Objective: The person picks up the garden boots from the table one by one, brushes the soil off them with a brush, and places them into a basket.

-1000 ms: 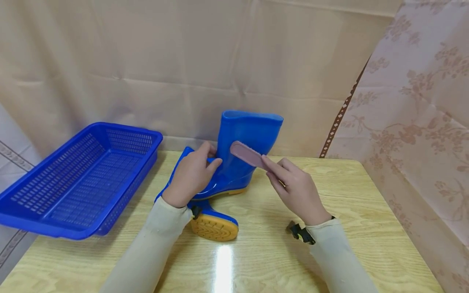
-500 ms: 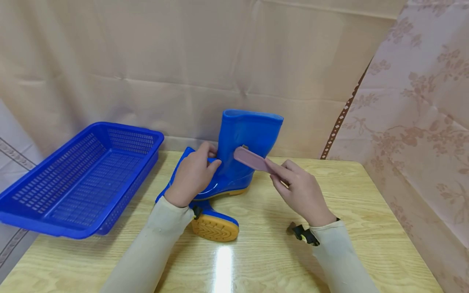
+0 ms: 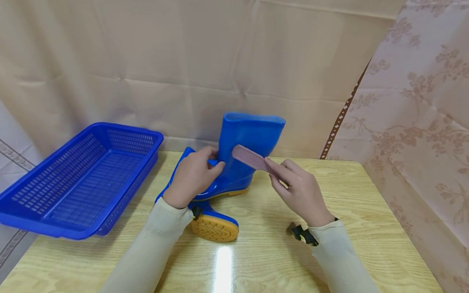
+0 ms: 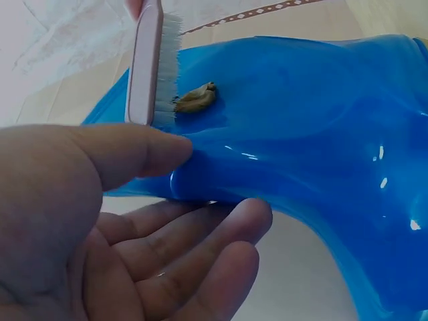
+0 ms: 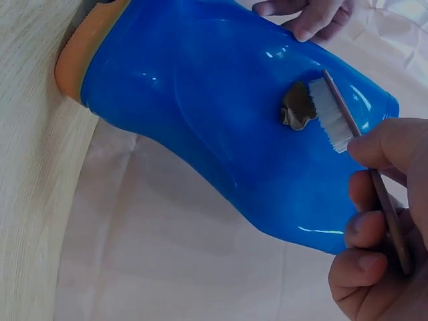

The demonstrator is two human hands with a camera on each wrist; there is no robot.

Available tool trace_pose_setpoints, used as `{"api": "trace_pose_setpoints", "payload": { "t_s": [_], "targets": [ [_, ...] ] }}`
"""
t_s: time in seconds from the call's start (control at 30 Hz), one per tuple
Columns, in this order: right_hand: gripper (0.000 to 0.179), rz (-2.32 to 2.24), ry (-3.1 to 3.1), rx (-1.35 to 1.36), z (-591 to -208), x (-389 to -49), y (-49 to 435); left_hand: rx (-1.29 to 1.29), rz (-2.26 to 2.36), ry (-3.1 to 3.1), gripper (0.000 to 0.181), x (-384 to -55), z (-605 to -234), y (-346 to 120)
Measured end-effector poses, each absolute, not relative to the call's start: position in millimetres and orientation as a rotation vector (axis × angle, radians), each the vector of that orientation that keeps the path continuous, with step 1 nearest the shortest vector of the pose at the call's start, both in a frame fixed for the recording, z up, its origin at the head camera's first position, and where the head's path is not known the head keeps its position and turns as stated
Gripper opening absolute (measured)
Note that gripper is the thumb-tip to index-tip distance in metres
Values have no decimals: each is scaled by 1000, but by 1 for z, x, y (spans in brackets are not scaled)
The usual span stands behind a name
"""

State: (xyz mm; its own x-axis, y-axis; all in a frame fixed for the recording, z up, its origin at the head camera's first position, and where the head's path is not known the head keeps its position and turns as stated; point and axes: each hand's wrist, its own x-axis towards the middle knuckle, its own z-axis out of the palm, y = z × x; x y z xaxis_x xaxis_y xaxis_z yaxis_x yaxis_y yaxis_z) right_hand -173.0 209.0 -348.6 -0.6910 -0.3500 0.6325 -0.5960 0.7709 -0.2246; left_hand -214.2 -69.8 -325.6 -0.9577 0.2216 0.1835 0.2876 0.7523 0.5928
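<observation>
A blue rain boot (image 3: pixel 253 134) with a yellow sole stands upright on the table. My left hand (image 3: pixel 194 173) grips the front of its shaft, the thumb on the near side and the fingers round the front edge, as the left wrist view shows. My right hand (image 3: pixel 298 189) holds a pinkish brush (image 3: pixel 249 158) by its handle. Its white bristles (image 5: pixel 330 117) face the boot's shaft, right beside a brown lump (image 5: pixel 297 105) stuck there. In the head view the brush hides that lump.
A second blue boot lies on its side under my left wrist, its yellow sole (image 3: pixel 215 228) towards me. A blue plastic basket (image 3: pixel 106 215) stands at the left of the wooden table (image 3: pixel 264 260). Beige cloth (image 3: pixel 176 61) hangs behind.
The brush shifted slightly right and down, baring the brown lump, then back slightly left and up, covering it in the head view. The boot's top has tipped a little; the left hand keeps its place.
</observation>
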Motion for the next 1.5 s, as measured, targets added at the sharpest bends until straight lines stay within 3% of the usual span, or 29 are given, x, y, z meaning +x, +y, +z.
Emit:
{"api": "trace_pose_setpoints", "payload": {
  "t_s": [0.77, 1.5],
  "targets": [
    [43, 541, -2418, 652, -353, -175, 211, -316, -955, -2822, 40, -219, -331, -73],
    [42, 590, -2421, 652, -354, -174, 206, -403, -944, -2815, 38, -215, -327, -70]
  ]
}}
